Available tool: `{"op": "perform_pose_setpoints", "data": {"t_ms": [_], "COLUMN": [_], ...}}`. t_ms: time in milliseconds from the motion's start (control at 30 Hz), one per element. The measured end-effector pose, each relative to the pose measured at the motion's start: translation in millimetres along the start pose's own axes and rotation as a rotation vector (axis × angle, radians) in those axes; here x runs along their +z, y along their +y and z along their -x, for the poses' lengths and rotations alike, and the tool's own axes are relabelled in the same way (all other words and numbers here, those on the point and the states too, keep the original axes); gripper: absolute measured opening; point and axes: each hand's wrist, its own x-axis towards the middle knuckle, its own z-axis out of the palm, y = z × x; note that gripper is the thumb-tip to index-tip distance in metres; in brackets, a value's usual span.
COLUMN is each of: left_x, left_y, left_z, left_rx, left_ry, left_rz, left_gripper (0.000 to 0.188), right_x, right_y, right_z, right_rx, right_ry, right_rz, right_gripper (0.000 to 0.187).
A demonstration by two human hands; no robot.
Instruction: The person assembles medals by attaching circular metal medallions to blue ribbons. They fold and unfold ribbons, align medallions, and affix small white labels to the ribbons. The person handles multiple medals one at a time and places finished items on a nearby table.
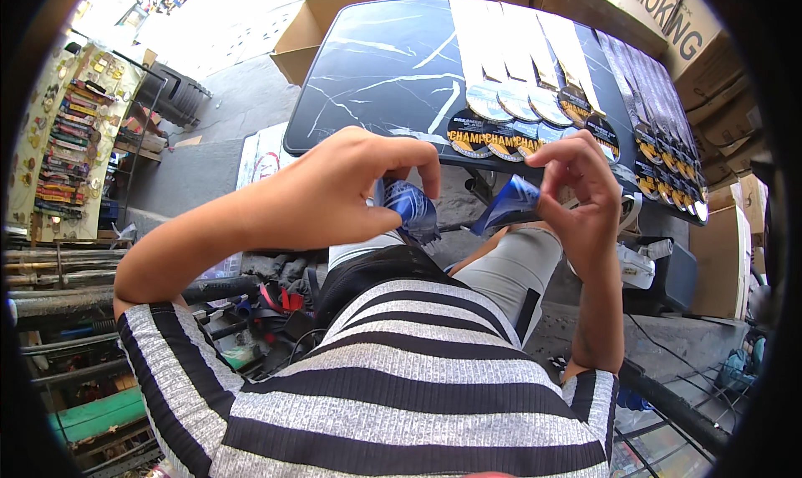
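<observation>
One blue ribbon [413, 206] runs between two hands above the lap, just before the black marble-patterned table [376, 68]. Its middle is hidden behind the fingers. The left hand [334, 194] pinches one end shut; the right hand [576, 181] pinches the other. About ten medals [501, 135] lie ranked on the table, several cut off by glare.

Both hands are raised over the lap: the left hand [351, 190] has a blue ribbon [411, 209] in a pinching grip, the right hand [576, 185] pinches its other end. Beyond them, medals [501, 131] lie in a row on the dark marble surface [376, 68]
</observation>
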Motion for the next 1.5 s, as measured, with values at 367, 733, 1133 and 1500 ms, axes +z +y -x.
{"op": "perform_pose_setpoints", "data": {"t_ms": [367,733,1133,1500], "left_x": [2,22,33,38], "left_y": [-28,-46,-52,-36], "left_z": [-13,-9,-12,-7], "left_rx": [-0.201,-0.336,-0.478,-0.087], "left_ry": [0.114,0.162,0.143,0.256], "left_rz": [0.374,0.255,0.427,0.251], "left_gripper": [0.022,0.014,0.017,0.029], "right_x": [13,36,59,80], "right_y": [54,71,72,77], "right_z": [38,47,40,54], "right_rx": [0.127,0.173,0.074,0.050], "right_ry": [0.221,0.290,0.183,0.241], "right_rz": [-0.051,-0.480,-0.455,-0.422], "right_gripper": [0.039,0.073,0.081,0.078]}}
